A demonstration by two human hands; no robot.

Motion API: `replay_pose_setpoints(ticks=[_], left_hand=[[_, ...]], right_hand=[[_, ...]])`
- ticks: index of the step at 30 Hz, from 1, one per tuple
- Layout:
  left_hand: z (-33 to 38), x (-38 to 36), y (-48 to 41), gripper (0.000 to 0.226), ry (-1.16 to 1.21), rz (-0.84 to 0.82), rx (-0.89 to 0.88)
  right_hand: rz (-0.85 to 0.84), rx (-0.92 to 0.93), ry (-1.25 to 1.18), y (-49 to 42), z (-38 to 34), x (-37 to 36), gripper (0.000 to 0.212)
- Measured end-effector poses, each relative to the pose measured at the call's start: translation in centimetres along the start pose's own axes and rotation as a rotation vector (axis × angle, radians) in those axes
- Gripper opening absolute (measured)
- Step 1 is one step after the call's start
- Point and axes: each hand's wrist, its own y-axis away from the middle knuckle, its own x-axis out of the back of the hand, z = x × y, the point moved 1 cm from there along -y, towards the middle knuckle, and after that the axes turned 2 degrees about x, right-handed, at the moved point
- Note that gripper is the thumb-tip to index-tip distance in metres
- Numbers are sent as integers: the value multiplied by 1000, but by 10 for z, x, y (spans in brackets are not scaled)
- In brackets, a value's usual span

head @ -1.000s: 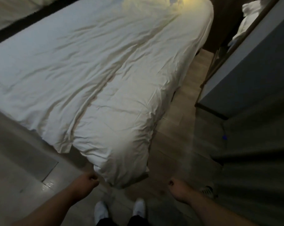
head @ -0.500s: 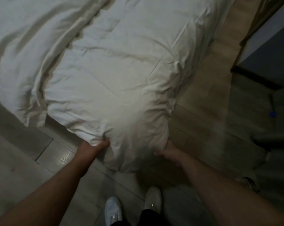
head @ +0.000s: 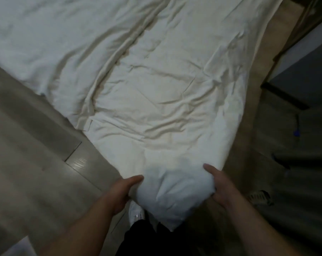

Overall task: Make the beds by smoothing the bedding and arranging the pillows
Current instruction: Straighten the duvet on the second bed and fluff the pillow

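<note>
Head view, looking down at the foot end of the bed.

White duvet (head: 165, 100): spread along the bed, heavily creased. Long fold running from upper centre down toward the left edge. Just left of that fold, a second white layer of bedding (head: 45, 34), flatter, ending at the bed's edge above the grey floor (head: 36, 163).

Near corner of the duvet (head: 167, 189): bunched into a rounded lump, held between both hands out over the floor, in front of the legs.

Left grip (head: 119, 193): closed on the left side of the lump. Thumb (head: 136, 179) laid along the top, pointing right; remaining fingers tucked under the fabric and hidden.

Right grip (head: 221, 183): closed on the right side of the lump. Thumb on top, pointing away; fingers curled into the fabric lower down. Both forearms bare, reaching in from the bottom edge.

Below the lump: one white shoe (head: 137, 213) and dark trousers (head: 147, 239), partly covered by the hanging corner.

Right of the bed: strip of wooden floor (head: 248, 100), then a dark grey panel (head: 308, 71). Small blue object (head: 296, 133) low on the dark right side, too small to identify. Pale patterned item (head: 260, 197) near the right forearm, blurred, not identifiable.
</note>
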Motion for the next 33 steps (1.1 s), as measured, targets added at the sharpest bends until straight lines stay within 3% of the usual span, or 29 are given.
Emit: replay_pose_setpoints(ticks=[2, 3, 6, 8, 10, 12, 13, 16, 19, 22, 24, 27, 30, 33], left_hand=[[7, -6, 32, 28, 84, 5, -6], [16, -8, 44, 28, 98, 25, -44], [46, -11, 82, 64, 100, 172, -272], [74, -14, 109, 85, -26, 301, -407], [99, -12, 136, 76, -125, 342, -522], [122, -5, 155, 39, -172, 249, -555], [131, 5, 162, 35, -203, 207, -541], [156, 33, 172, 48, -373, 73, -505], [183, 49, 185, 52, -751, 27, -667], [220, 53, 191, 43, -1029, 198, -732], [252, 60, 184, 50, -1077, 391, -720], [303, 72, 178, 53, -911, 597, -828], [347, 94, 166, 24, -459, 486, -767], [386, 124, 148, 25, -7, 366, -634]], right_hand=[[87, 123, 24, 36, -25, -13, 43], [106, 190, 56, 53, -40, -20, 41], [113, 333, 200, 105, -75, -53, 46], [127, 400, 287, 138, -95, -75, 41], [167, 480, 372, 171, -114, -100, 38], [181, 600, 444, 196, -134, -123, 43], [170, 657, 487, 209, -145, -134, 47], [132, 783, 606, 238, -178, -173, 52], [111, 872, 681, 243, -213, -217, 52], [62, 901, 742, 233, -250, -272, 68], [52, 922, 811, 221, -275, -309, 57], [39, 943, 860, 204, -309, -361, 37], [10, 1020, 950, 181, -343, -412, 23], [-23, 1049, 990, 169, -369, -471, 32]])
